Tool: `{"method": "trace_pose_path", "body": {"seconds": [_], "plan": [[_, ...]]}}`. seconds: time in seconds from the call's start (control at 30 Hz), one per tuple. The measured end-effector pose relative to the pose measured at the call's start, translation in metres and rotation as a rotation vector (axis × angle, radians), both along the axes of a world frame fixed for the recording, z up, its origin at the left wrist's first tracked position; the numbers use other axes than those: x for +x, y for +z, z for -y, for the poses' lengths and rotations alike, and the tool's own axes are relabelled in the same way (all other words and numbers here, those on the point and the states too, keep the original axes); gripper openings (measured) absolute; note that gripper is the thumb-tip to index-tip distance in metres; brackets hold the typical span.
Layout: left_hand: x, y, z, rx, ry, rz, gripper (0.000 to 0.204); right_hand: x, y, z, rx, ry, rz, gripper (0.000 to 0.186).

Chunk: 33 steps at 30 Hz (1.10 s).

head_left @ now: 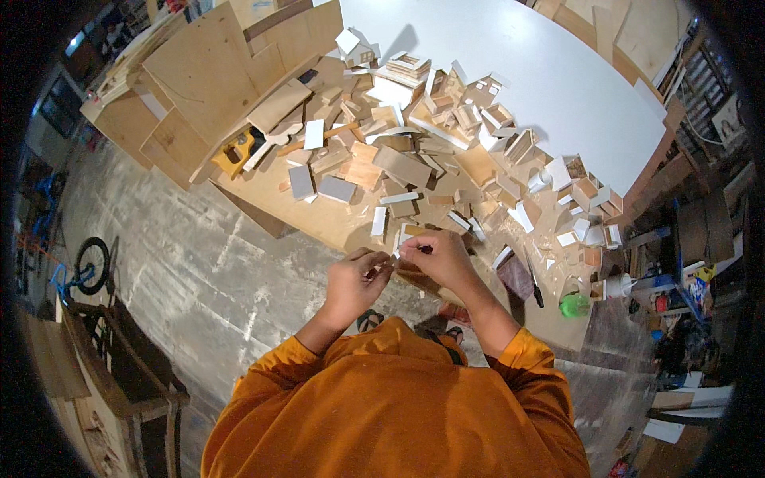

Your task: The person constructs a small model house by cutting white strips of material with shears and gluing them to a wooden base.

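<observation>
Close together over the near edge of the cluttered wooden worktop, both my hands are pinched. Fingertips and thumb of my left hand are pressed together, facing the other hand. My right hand curls its fingers to the thumb. Something small and pale shows between the fingertips, too small to name. Just beyond the hands lie a narrow white-faced block and several wood offcuts. A grey-faced block rests farther left. To the right lies a brown block, with a black pen-like tool beside it.
Small wooden house models stand among the scraps, toward a large white panel. A yellow-handled saw lies at left, beside leaning plywood sheets. At right are a bottle with green liquid and a white cup.
</observation>
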<state>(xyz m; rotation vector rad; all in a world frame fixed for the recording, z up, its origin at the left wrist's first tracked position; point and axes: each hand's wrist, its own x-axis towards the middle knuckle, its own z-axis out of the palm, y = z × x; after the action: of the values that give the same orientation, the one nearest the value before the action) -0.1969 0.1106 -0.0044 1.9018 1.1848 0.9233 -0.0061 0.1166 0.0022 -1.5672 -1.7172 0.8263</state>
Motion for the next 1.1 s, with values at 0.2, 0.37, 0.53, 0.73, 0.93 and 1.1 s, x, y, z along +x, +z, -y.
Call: {"method": "trace_pose_path", "body": {"seconds": [0.2, 0.37, 0.53, 0.73, 0.93, 1.1], "plan": [[-0.001, -0.008, -0.002, -0.072, 0.008, 0.094, 0.017, -0.004, 0.003, -0.003, -0.013, 0.003, 0.033, 0.020], [0.006, -0.018, -0.009, -0.179, 0.068, 0.191, 0.016, 0.000, 0.002, -0.020, -0.125, 0.078, 0.026, 0.023], [0.012, -0.028, -0.013, -0.147, 0.111, 0.236, 0.015, 0.005, 0.006, -0.043, -0.124, 0.147, 0.066, 0.025], [0.011, -0.058, -0.015, -0.536, 0.165, 0.587, 0.015, 0.014, -0.006, -0.075, -0.132, 0.285, 0.094, 0.021], [0.018, -0.055, -0.011, -0.580, 0.224, 0.681, 0.015, 0.016, -0.011, -0.092, -0.159, 0.361, 0.142, 0.020], [0.021, -0.056, -0.014, -0.615, 0.254, 0.709, 0.015, 0.015, -0.019, -0.099, -0.168, 0.376, 0.166, 0.021]]}}
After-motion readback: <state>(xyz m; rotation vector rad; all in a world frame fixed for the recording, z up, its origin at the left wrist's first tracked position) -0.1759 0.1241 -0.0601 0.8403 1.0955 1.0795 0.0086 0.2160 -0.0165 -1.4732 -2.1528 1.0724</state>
